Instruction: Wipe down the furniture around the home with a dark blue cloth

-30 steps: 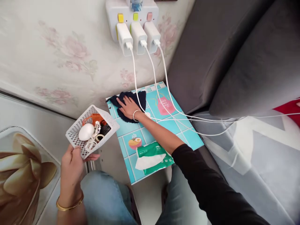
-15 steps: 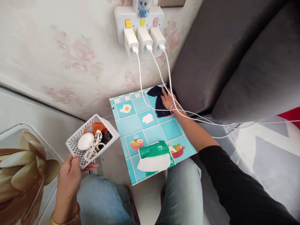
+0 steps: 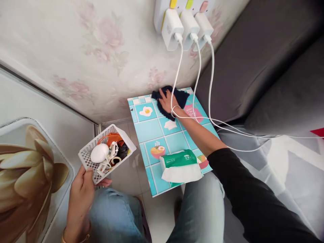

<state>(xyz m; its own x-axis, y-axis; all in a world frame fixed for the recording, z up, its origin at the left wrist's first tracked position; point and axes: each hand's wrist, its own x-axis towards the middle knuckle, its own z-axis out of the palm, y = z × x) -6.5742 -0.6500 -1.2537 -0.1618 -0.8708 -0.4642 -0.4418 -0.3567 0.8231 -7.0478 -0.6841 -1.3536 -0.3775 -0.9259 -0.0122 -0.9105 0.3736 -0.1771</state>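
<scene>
My left hand [image 3: 82, 190] grips the near end of a white perforated plastic basket [image 3: 84, 152], tilted and held up off the tabletop. Inside the basket lie a round white object [image 3: 99, 153], something orange [image 3: 113, 137], white pieces and dark items I cannot make out. At the far edge of a small table [image 3: 149, 130] with a blue tile pattern, my right hand [image 3: 167, 102] presses a dark blue cloth [image 3: 181, 98] onto the surface, fingers spread over it. A green and white pack of tissues [image 3: 181, 165] lies at the table's near edge.
White charging cables [image 3: 211, 84] hang from chargers [image 3: 173, 28] in a wall socket and cross over my right forearm. A grey padded surface [image 3: 235, 64] rises on the right beside grey bedding [image 3: 286, 165]. A white cabinet with a flower picture [image 3: 27, 175] stands left.
My right hand has slid the dark cloth left along the table's far edge, uncovering a pink print. The camera view has shifted; my left hand still holds the basket.
</scene>
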